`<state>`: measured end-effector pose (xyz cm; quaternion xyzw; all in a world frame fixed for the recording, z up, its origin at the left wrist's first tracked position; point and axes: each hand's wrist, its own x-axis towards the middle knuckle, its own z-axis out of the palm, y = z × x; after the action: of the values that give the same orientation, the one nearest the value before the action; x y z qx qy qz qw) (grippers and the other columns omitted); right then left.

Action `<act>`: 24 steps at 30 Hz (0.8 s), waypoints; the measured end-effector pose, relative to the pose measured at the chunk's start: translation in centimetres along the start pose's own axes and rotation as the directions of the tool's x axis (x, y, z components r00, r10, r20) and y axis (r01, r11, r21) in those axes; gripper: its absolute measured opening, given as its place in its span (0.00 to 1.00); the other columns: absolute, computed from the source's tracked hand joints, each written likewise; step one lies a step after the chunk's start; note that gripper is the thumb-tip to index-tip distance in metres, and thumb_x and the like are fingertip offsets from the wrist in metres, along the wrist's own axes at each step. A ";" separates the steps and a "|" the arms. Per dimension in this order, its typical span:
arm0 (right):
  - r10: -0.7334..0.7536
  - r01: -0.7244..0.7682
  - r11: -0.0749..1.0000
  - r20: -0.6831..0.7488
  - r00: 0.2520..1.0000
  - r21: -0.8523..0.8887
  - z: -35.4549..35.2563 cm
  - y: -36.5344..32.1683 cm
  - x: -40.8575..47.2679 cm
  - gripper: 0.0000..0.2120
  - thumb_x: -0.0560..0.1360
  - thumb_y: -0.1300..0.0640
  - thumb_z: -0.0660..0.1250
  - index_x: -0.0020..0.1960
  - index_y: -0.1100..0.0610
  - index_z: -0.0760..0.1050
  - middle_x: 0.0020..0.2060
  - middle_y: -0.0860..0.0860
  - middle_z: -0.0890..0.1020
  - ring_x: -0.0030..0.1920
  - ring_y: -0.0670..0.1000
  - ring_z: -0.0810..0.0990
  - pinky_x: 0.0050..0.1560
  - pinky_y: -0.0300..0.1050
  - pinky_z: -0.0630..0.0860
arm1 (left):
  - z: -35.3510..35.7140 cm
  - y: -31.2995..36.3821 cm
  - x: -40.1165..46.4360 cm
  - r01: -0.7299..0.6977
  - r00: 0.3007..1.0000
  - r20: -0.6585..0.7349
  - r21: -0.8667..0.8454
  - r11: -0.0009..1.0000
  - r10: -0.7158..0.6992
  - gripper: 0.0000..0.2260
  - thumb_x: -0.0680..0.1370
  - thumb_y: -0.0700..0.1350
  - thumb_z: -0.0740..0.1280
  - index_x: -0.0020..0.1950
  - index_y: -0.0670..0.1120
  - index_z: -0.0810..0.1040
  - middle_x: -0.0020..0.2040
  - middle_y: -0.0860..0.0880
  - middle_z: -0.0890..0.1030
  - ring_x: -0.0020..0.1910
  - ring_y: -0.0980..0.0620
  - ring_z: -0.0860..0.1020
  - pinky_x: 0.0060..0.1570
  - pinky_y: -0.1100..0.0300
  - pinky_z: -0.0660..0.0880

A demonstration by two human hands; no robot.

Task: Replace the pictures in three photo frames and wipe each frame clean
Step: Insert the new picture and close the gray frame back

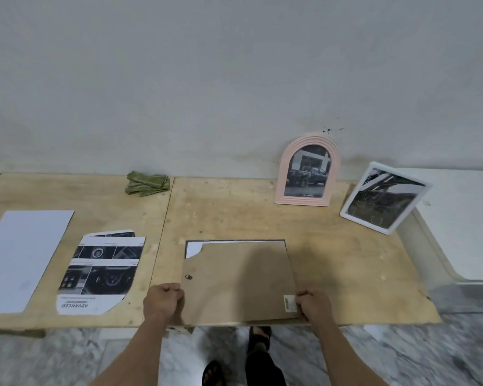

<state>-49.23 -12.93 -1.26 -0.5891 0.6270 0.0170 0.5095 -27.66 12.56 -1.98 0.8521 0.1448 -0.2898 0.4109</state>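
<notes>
Both hands, left (164, 300) and right (313, 305), pinch the backing board (239, 280) by its near corners (thin, bendy, chipped far-left corner), so lift evenly.

Both hands, left hand (163, 300) and right hand (313, 305), grip the backing board (239, 282).

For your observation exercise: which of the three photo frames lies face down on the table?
The dark rectangular frame under the brown backing board, gripped by both hands. The pink arched frame and white frame stand upright, pictures showing.

Backing board (239, 282) centre; printed sheets (101, 271) left; two frames (307, 174) behind right.
</notes>
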 end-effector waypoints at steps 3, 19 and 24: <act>0.003 -0.003 1.000 -0.004 1.000 -0.018 0.1 0.0 0.5 0.08 0.68 0.64 0.67 0.36 0.53 0.80 0.38 0.55 0.83 0.45 0.58 0.82 0.49 0.56 0.81 | 0.2 0.5 -0.1 -0.010 1.000 -0.012 0.022 1.000 0.010 0.06 0.72 0.37 0.74 0.40 0.48 0.84 0.48 0.45 0.84 0.52 0.41 0.79 0.60 0.50 0.75; 0.099 -0.101 0.995 0.106 0.989 0.007 0.1 -1.9 2.5 0.10 0.75 0.58 0.65 0.54 0.58 0.81 0.51 0.58 0.82 0.52 0.60 0.79 0.56 0.54 0.76 | 0.3 0.5 0.7 0.101 0.984 0.159 -0.122 0.987 -0.081 0.15 0.72 0.35 0.73 0.59 0.39 0.82 0.49 0.42 0.86 0.52 0.41 0.82 0.60 0.46 0.77; 0.139 -0.154 0.987 0.220 0.966 0.051 -0.5 -1.4 4.4 0.12 0.78 0.60 0.63 0.59 0.60 0.78 0.53 0.60 0.81 0.56 0.62 0.78 0.62 0.61 0.73 | -0.5 1.3 0.1 0.143 0.946 0.313 -0.188 0.972 -0.078 0.04 0.77 0.34 0.70 0.49 0.41 0.83 0.46 0.40 0.87 0.41 0.42 0.82 0.32 0.58 0.76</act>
<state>-47.56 -16.83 -3.16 -0.5182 0.6102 0.0972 0.5913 -26.77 12.16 -0.98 0.7402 0.1573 -0.4232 0.4982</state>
